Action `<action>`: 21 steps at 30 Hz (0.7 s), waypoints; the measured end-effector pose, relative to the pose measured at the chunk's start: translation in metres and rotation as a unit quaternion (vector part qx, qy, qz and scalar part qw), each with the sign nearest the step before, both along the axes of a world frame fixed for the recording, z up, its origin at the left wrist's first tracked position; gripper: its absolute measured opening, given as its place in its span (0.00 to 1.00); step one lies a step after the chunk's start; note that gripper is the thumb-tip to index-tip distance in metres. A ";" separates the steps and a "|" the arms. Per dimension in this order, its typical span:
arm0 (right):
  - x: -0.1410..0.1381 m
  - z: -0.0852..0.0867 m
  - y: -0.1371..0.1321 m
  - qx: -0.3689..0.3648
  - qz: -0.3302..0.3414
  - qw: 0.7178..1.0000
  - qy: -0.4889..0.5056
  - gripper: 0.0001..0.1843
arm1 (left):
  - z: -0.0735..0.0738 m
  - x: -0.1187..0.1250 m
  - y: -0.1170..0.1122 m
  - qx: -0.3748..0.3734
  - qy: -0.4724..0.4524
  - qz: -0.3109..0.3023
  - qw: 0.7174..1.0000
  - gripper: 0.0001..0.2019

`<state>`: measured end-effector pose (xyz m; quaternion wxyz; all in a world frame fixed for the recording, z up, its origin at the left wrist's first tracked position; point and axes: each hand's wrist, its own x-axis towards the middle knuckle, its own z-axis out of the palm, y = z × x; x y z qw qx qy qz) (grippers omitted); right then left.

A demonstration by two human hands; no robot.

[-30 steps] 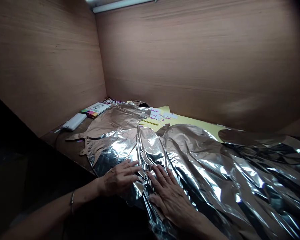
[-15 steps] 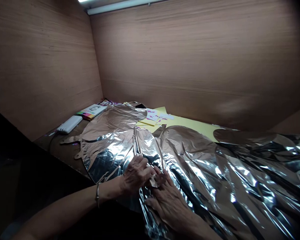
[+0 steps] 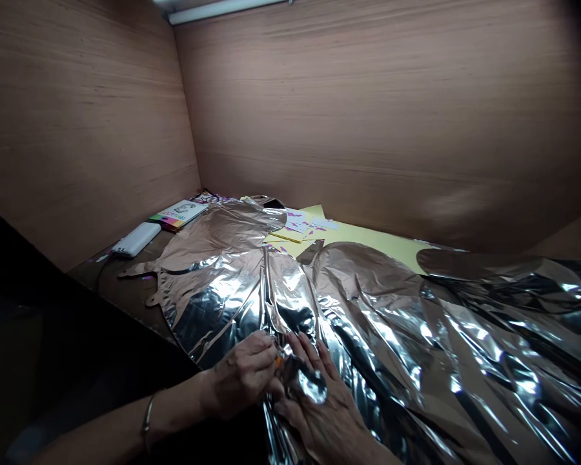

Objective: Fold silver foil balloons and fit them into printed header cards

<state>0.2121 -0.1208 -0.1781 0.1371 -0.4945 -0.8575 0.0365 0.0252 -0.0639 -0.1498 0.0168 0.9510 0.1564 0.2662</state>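
The left hand (image 3: 239, 378) and right hand (image 3: 326, 420) pinch a crumpled tab (image 3: 306, 381) between them — a silver foil balloon (image 3: 372, 323) spreads from twelve to three o'clock.

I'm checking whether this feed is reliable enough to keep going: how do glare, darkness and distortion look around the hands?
Head view: hard glare streaks across the crinkled silver foil balloon right of the hands; the left hand and right hand are dim but readable; the lower-left foreground is near-black; the brown wood-veneer wall shows wide-lens bowing.
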 end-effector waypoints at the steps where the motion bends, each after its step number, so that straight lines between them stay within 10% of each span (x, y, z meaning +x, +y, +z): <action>1: -0.001 -0.003 -0.003 0.006 0.006 1.000 -0.001 0.33 | 0.003 -0.006 -0.002 -0.021 0.016 -0.021 0.999 0.14; 7: 0.005 0.010 -0.011 -0.079 0.043 0.996 0.011 0.40 | 0.026 -0.032 -0.008 -0.125 0.158 -0.099 0.974 0.45; 17: 0.069 0.046 0.018 -0.247 0.106 0.960 0.075 0.29 | 0.007 -0.018 -0.020 -0.086 0.136 -0.021 0.987 0.21; 21: 0.069 0.050 0.021 -0.233 0.139 0.961 0.054 0.27 | 0.021 -0.015 -0.014 -0.212 0.066 -0.050 0.974 0.13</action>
